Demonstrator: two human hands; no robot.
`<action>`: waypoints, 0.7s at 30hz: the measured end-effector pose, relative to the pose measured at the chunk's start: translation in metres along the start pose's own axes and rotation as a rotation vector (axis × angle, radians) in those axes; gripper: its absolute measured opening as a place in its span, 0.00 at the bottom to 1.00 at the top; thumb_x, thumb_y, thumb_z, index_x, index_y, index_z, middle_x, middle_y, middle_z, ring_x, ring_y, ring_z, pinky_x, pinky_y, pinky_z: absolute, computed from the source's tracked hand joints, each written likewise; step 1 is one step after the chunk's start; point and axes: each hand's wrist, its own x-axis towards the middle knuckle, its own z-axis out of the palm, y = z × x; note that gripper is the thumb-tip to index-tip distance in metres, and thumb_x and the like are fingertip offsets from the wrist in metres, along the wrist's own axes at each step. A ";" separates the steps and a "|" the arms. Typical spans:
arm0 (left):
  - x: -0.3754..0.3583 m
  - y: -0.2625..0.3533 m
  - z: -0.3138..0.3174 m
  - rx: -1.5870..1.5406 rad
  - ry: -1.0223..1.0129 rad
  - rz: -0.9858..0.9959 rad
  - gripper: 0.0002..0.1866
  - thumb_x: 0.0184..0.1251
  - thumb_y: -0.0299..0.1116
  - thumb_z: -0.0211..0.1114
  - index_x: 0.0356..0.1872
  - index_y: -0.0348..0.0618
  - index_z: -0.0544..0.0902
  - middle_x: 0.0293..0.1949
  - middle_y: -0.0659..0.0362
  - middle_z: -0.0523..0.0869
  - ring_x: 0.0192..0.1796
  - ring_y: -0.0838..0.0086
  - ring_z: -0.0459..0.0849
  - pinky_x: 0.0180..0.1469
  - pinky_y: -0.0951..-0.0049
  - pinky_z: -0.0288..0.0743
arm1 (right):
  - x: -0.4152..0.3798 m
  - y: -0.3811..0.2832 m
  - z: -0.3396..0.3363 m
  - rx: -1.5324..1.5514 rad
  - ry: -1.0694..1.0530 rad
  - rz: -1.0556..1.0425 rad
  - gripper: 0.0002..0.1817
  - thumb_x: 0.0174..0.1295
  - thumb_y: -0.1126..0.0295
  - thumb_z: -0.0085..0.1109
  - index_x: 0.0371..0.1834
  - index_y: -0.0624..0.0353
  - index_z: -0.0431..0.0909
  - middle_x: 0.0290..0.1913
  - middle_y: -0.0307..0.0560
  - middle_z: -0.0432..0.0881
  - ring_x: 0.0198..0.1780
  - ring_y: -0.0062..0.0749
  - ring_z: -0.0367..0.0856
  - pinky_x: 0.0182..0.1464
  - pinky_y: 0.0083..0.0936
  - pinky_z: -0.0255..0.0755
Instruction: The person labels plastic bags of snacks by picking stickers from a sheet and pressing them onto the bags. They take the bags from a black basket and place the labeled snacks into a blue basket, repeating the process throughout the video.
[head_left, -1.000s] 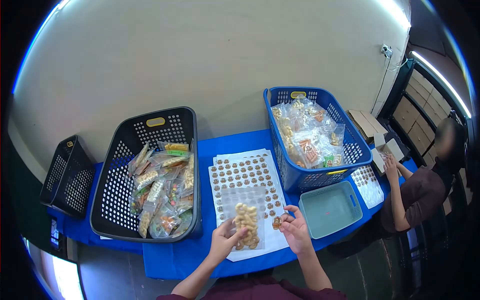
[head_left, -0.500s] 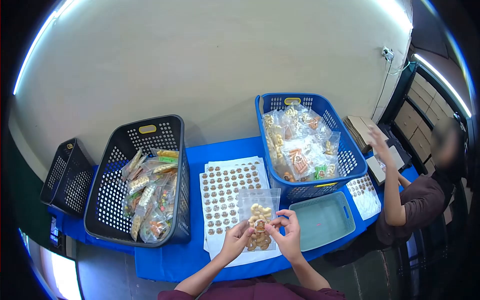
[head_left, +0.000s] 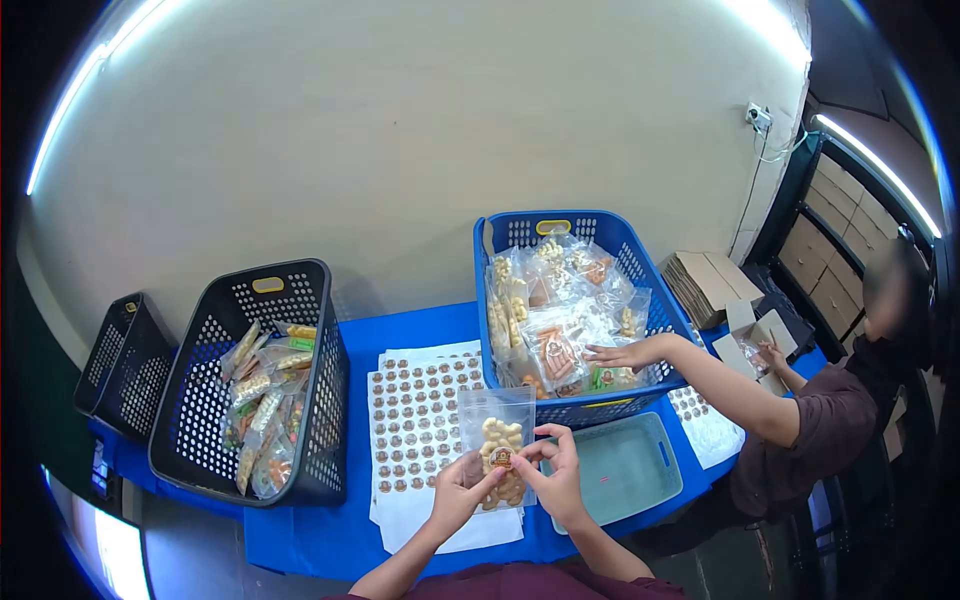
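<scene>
A clear zip bag of pale, curved snack pieces hangs upright between my two hands, over the sheets of round stickers. A round brown sticker sits on the bag's front. My left hand grips the bag's left side, its thumb at the sticker's lower edge. My right hand holds the right side, with its thumb pressed by the sticker and the fingers curled behind. Beyond the bag stands a blue basket of filled snack bags.
A black basket with several snack bags stands left, another black basket beyond it. A green tray lies right of my hands. A co-worker reaches into the blue basket and a small carton. Flat cardboard lies behind.
My view has shifted, so the baskets appear lower and further left. The co-worker's raised hand has come down onto the bags in the blue basket. My hands still hold the bag.
</scene>
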 end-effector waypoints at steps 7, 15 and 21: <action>-0.009 -0.005 0.011 0.094 0.112 -0.019 0.18 0.55 0.28 0.63 0.47 0.30 0.73 0.38 0.56 0.81 0.38 0.81 0.79 0.39 0.82 0.73 | 0.005 0.005 -0.011 0.011 -0.083 -0.008 0.21 0.50 0.77 0.60 0.45 0.63 0.61 0.26 0.37 0.76 0.25 0.11 0.65 0.30 0.09 0.59; -0.018 0.005 0.013 0.088 0.166 0.002 0.19 0.55 0.28 0.63 0.48 0.30 0.72 0.39 0.55 0.81 0.39 0.80 0.79 0.41 0.81 0.74 | 0.010 0.008 -0.009 0.111 -0.216 0.029 0.22 0.49 0.81 0.58 0.47 0.62 0.60 0.27 0.40 0.76 0.27 0.13 0.67 0.31 0.09 0.59; -0.023 0.009 0.003 0.043 0.164 0.056 0.21 0.53 0.26 0.64 0.48 0.30 0.71 0.40 0.56 0.79 0.41 0.80 0.78 0.41 0.81 0.72 | 0.013 0.006 0.003 0.241 -0.272 0.074 0.22 0.49 0.82 0.58 0.47 0.63 0.60 0.27 0.41 0.77 0.27 0.12 0.67 0.31 0.09 0.59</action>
